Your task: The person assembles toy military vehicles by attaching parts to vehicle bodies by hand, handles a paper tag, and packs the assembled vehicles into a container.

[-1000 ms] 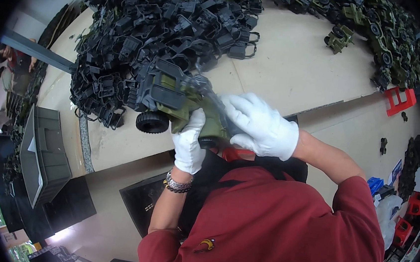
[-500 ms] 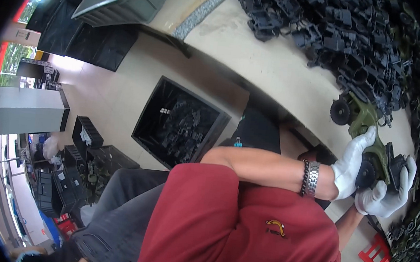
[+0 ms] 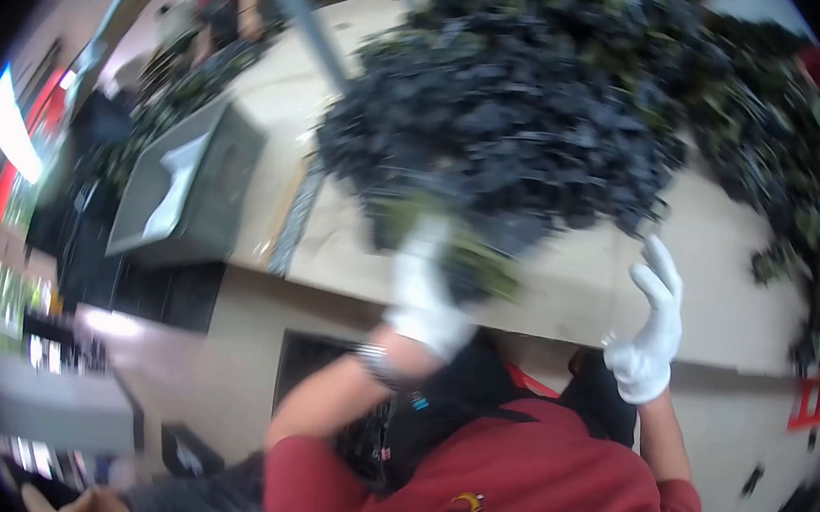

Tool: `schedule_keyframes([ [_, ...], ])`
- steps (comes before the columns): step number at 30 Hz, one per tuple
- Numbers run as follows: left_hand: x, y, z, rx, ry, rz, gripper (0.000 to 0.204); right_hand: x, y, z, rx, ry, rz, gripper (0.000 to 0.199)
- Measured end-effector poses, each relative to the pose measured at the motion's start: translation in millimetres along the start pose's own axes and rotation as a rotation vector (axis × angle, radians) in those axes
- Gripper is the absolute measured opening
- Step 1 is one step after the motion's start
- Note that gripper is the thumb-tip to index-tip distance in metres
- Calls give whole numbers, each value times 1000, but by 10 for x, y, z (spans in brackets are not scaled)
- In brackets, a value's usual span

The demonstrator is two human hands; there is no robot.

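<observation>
My white-gloved left hand [image 3: 431, 292] holds an olive-green toy jeep [image 3: 489, 265] over the near edge of the table. Both are smeared by motion; the jeep's details do not show. Its far end overlaps the near side of a big heap of dark grey plastic parts [image 3: 509, 128]. To the right, my gloved right hand [image 3: 650, 326] is raised above the table's edge, fingers extended and thumb apart, with nothing seen in it. A small loose dark part [image 3: 655, 214] lies just beyond its fingertips.
Green parts [image 3: 779, 162] are heaped along the table's far and right sides. A grey bin [image 3: 196, 189] stands at the table's left end. Below the edge is a dark crate [image 3: 309, 354]. A red stool [image 3: 818, 404] is at right. Another person [image 3: 225, 6] is at far left.
My view has swung round toward the table. My right hand has come off the jeep and opened; the black part beside it no longer shows. My left hand has carried the jeep leftward.
</observation>
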State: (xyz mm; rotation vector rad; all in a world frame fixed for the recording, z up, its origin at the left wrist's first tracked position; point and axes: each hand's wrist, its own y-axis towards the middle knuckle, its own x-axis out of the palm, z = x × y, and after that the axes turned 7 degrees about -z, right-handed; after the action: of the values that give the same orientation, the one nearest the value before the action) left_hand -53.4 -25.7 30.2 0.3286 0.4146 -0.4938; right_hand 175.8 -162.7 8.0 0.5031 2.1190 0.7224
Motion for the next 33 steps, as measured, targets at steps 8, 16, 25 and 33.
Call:
schedule_keyframes([
  [8,-3015,1750,-269,294,-1146,744,75,-370,-126,572,398,-174,113,46],
  [16,-708,1064,-544,52,-710,207,29,-208,394,1765,617,-366,-74,47],
  [25,898,33,-616,-6,-194,-260,9,-630,1008,2601,602,-818,453,64],
  [33,1268,7,-620,19,-130,-370,8,-1067,1121,3165,786,-549,64,67],
])
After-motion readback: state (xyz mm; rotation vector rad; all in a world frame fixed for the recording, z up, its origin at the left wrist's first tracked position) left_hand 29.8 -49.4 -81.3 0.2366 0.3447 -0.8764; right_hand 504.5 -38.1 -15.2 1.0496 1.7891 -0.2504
